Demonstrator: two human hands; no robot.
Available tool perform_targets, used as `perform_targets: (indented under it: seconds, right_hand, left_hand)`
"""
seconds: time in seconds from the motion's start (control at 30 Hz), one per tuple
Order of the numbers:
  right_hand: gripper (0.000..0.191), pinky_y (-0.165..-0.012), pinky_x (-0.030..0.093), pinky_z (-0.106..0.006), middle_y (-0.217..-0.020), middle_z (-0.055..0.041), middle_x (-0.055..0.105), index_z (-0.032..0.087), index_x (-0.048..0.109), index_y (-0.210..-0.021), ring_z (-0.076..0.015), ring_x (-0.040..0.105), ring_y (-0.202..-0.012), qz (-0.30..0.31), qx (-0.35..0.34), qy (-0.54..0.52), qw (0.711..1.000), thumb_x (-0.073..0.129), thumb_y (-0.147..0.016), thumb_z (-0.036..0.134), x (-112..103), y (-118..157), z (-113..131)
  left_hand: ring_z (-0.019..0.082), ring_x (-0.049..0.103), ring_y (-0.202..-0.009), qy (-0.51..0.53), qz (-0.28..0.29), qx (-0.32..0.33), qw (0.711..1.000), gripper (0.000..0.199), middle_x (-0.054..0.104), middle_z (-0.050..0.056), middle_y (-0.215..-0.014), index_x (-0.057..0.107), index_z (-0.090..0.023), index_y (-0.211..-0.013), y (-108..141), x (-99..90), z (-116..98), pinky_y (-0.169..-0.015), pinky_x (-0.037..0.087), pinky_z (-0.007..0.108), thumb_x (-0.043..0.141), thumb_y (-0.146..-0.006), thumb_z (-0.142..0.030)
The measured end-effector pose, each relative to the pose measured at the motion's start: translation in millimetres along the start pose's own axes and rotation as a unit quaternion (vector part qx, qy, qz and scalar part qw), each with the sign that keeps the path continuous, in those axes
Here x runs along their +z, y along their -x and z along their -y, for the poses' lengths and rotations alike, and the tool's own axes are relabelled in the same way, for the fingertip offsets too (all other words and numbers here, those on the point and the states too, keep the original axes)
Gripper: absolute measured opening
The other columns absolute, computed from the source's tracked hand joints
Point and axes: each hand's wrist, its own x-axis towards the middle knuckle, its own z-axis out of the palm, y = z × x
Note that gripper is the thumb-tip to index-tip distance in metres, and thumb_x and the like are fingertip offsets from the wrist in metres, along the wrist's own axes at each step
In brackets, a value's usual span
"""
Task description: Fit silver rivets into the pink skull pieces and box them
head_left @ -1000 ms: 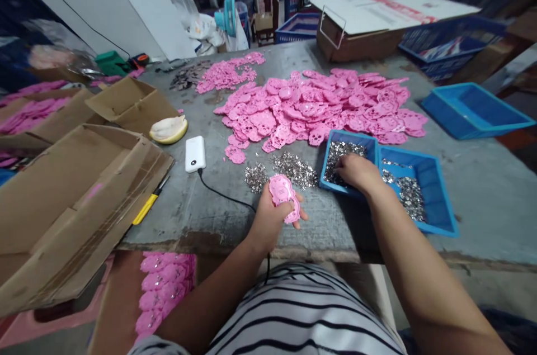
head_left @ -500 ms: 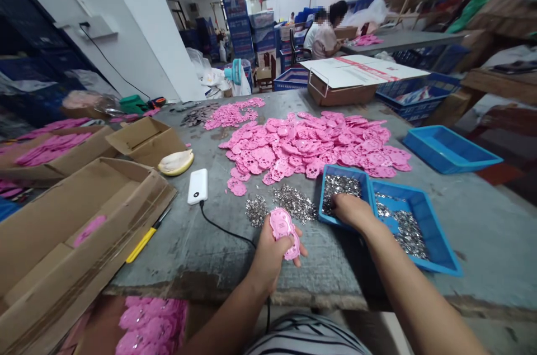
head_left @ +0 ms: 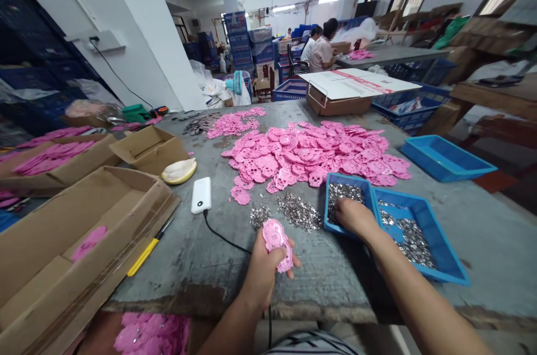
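In my left hand (head_left: 260, 266) is a flat pink plastic piece (head_left: 274, 235) with a scalloped outline, gripped under the thumb with the other fingers behind it. My right hand (head_left: 356, 217) reaches into a small blue tray (head_left: 334, 227) of shiny metal pieces (head_left: 344, 192). Its fingers are curled down among them, and the fingertips are hidden. Two small heaps of similar metal bits, a larger heap (head_left: 298, 212) and a smaller heap (head_left: 259, 215), lie just beyond my left hand. Behind them spreads a big pile of pink pieces (head_left: 310, 151).
A second blue tray (head_left: 455, 275) with metal pieces adjoins on the right; another blue tray (head_left: 447, 158) stands farther back. Left are a white power bank (head_left: 201, 195) with a black cable, a yellow cutter knife (head_left: 143, 256), a fruit peel (head_left: 179, 171) and cardboard boxes (head_left: 126, 198). People sit behind.
The view has tilted up slightly, so the table sits lower in the picture. My left hand has shifted slightly left with the pink piece; my right hand stays in the tray.
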Motion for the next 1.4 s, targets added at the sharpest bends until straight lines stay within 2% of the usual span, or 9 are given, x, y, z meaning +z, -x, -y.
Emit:
perform_targets:
  seconds: [0.27, 0.47, 0.67, 0.83, 0.93, 1.07, 1.1, 1.23, 1.4]
  right_hand:
    - [0.03, -0.067, 0.041, -0.029, -0.101, -0.0185, 0.07, 0.012, 0.062, -0.107, -0.028, 0.066, -0.094, -0.04, 0.026, -0.037, 0.998, 0.043, -0.083, 0.011, -10.1, 9.4, -7.8]
    - [0.033, -0.07, 0.041, -0.028, -0.109, -0.0159, 0.069, 0.014, 0.067, -0.104, -0.0273, 0.065, -0.099, -0.093, 0.025, -0.088, 0.991, 0.046, -0.079, 0.007, -13.1, 25.0, -12.4]
    - [0.026, -0.068, 0.041, -0.028, -0.095, -0.013, 0.072, 0.017, 0.07, -0.086, -0.0262, 0.066, -0.089, -0.162, -0.003, -0.143, 0.976, 0.048, -0.076, 0.007, -5.6, 43.0, -12.3]
    - [0.01, -0.06, 0.042, -0.025, -0.073, -0.0041, 0.069, 0.019, 0.063, -0.073, -0.0174, 0.062, -0.065, -0.204, -0.037, -0.23, 0.951, 0.054, -0.073, 0.014, 5.6, 68.5, -24.6]
    - [0.012, -0.049, 0.039, -0.024, -0.06, 0.0001, 0.061, 0.019, 0.057, -0.067, -0.012, 0.051, -0.047, -0.196, -0.06, -0.351, 0.914, 0.06, -0.072, 0.03, 15.0, 85.3, -28.0]
    - [0.039, -0.041, 0.028, -0.023, -0.049, 0.0051, 0.048, 0.019, 0.055, -0.061, -0.0075, 0.033, -0.04, -0.106, -0.124, -0.58, 0.798, 0.075, -0.055, 0.053, 28.0, 107.6, -16.3]
    - [0.04, -0.042, 0.027, -0.023, -0.048, 0.0055, 0.047, 0.019, 0.056, -0.06, -0.0071, 0.033, -0.041, -0.083, -0.143, -0.599, 0.783, 0.076, -0.053, 0.053, 30.7, 112.3, -11.5]
    - [0.035, -0.053, 0.036, -0.025, -0.058, 0.0017, 0.056, 0.018, 0.06, -0.06, -0.0099, 0.045, -0.053, -0.036, -0.224, -0.622, 0.75, 0.078, -0.058, 0.047, 40.7, 122.4, 6.8]
    - [0.032, -0.068, 0.042, -0.029, -0.073, -0.0022, 0.06, 0.018, 0.063, -0.061, -0.0156, 0.055, -0.071, -0.004, -0.307, -0.637, 0.707, 0.077, -0.064, 0.046, 56.8, 112.1, 18.2]
  left_hand:
    - [0.014, 0.061, -0.053, 0.006, -0.004, 0.028, 1.0, 0.043, 0.062, -0.001, -0.079, 0.043, -0.02, -0.102, 6.3, -8.3, -13.8, -0.038, 0.04, 0.02, 0.06, -0.063, -0.022]
    - [0.014, 0.062, -0.056, 0.003, 0.02, 0.062, 0.998, 0.043, 0.063, 0.0, -0.081, 0.042, -0.019, -0.104, 34.9, -13.3, -19.5, -0.04, 0.042, 0.021, 0.061, -0.065, -0.022]
    - [0.013, 0.06, -0.056, 0.036, -0.015, 0.063, 0.997, 0.047, 0.062, -0.001, -0.08, 0.042, -0.018, -0.107, 67.0, -27.9, 13.9, -0.04, 0.042, 0.021, 0.06, -0.064, -0.021]
    - [0.014, 0.06, -0.055, 0.043, -0.007, 0.048, 0.998, 0.046, 0.063, 0.0, -0.08, 0.042, -0.018, -0.105, 77.4, -21.9, 41.2, -0.039, 0.041, 0.021, 0.059, -0.063, -0.021]
    - [0.014, 0.061, -0.054, 0.032, 0.018, 0.04, 0.999, 0.043, 0.063, 0.0, -0.079, 0.042, -0.017, -0.102, 77.0, -11.1, 46.3, -0.038, 0.041, 0.021, 0.058, -0.062, -0.021]
    - [0.015, 0.062, -0.054, 0.023, 0.044, 0.032, 0.998, 0.048, 0.064, 0.0, -0.078, 0.042, -0.017, -0.104, 74.4, 4.1, 45.5, -0.038, 0.041, 0.02, 0.059, -0.06, -0.021]
    - [0.014, 0.062, -0.054, 0.023, 0.047, 0.031, 0.998, 0.049, 0.064, 0.0, -0.079, 0.042, -0.017, -0.105, 73.5, 7.4, 44.8, -0.038, 0.041, 0.02, 0.061, -0.06, -0.021]
    - [0.014, 0.061, -0.054, 0.04, 0.045, 0.014, 0.998, 0.052, 0.066, 0.002, -0.078, 0.043, -0.015, -0.105, 68.4, 17.3, 43.1, -0.038, 0.041, 0.019, 0.068, -0.061, -0.025]
    - [0.013, 0.062, -0.054, 0.071, 0.045, 0.0, 0.997, 0.059, 0.063, -0.001, -0.074, 0.045, -0.015, -0.103, 57.0, 22.8, 47.1, -0.038, 0.042, 0.019, 0.079, -0.059, -0.034]
